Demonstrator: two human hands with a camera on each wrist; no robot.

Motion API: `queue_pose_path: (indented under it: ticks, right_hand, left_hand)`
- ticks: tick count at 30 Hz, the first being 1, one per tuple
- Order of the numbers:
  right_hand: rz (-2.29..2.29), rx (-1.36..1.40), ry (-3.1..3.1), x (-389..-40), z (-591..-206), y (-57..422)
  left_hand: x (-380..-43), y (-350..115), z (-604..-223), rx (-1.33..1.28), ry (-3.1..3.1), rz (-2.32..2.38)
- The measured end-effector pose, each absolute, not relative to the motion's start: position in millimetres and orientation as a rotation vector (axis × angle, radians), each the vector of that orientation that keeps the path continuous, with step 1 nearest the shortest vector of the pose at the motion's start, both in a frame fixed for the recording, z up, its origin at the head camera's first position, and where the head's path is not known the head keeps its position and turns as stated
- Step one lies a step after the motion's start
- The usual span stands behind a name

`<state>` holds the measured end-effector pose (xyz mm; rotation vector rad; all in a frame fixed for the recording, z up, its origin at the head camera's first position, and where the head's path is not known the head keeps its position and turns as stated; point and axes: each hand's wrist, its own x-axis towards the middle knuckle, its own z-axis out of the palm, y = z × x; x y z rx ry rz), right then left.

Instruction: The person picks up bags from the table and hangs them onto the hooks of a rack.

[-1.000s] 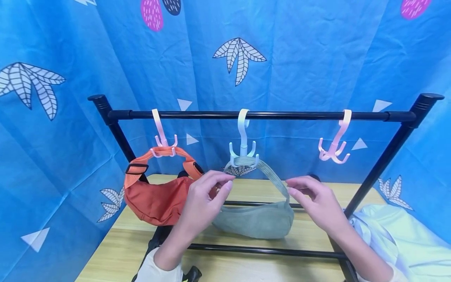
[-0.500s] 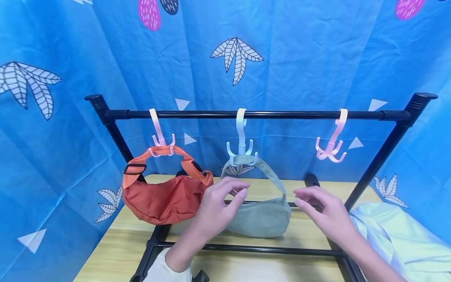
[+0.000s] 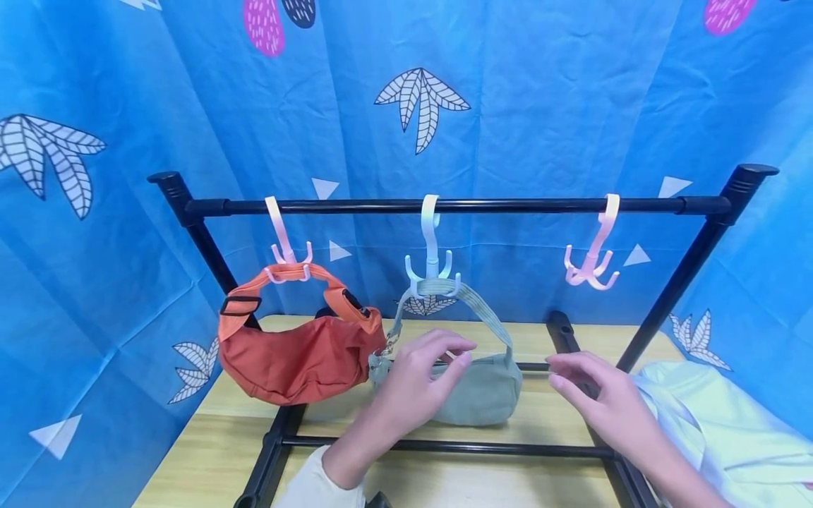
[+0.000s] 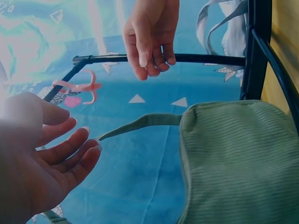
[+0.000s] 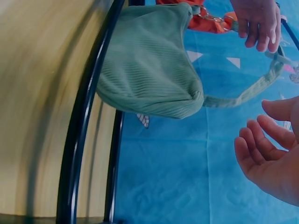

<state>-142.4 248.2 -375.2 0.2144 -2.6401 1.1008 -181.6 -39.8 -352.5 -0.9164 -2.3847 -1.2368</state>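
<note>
A green corduroy shoulder bag point(image 3: 485, 395) hangs by its strap from the pale blue hook point(image 3: 431, 247) at the middle of the rack's bar. My left hand point(image 3: 419, 384) is in front of the bag in the head view, its fingers loosely bent with nothing in them. To the right of the bag is my right hand point(image 3: 603, 398), also holding nothing, thumb and fingers apart. The left wrist view shows the bag's ribbed side point(image 4: 238, 154) and strap apart from both hands. An orange-red bag point(image 3: 301, 360) hangs from the left pink hook point(image 3: 282, 236).
The black metal rack point(image 3: 521, 206) stands on a light wooden table point(image 3: 209, 437). A pink hook point(image 3: 593, 250) hangs at the right with nothing on it. Pale white-green fabric point(image 3: 724, 416) lies at the right. Behind everything is a blue patterned curtain point(image 3: 540, 106).
My left hand has moved right and slightly down, across the front of the green bag. My right hand has drawn right and down, away from the strap. Both bags stay hanging.
</note>
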Motion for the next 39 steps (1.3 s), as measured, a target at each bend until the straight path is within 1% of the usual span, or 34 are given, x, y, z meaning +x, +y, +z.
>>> queue_pose_path:
  ticks: [18,30,39]
  right_hand:
    - [0.847,0.159,-2.638,-124.1,-410.4,277.4]
    - [0.659,0.170,-2.607,-112.5,-428.4,301.7]
    - [0.584,0.086,-2.622,-103.9,-439.1,327.1]
  left_hand:
    - [-184.8,-6.7,-369.2,-1.121,-2.318,-1.268]
    - [-189.1,9.5,-381.6,-1.211,-2.276,-1.169]
    - [-187.9,24.0,-386.0,-1.278,-2.298,-1.064]
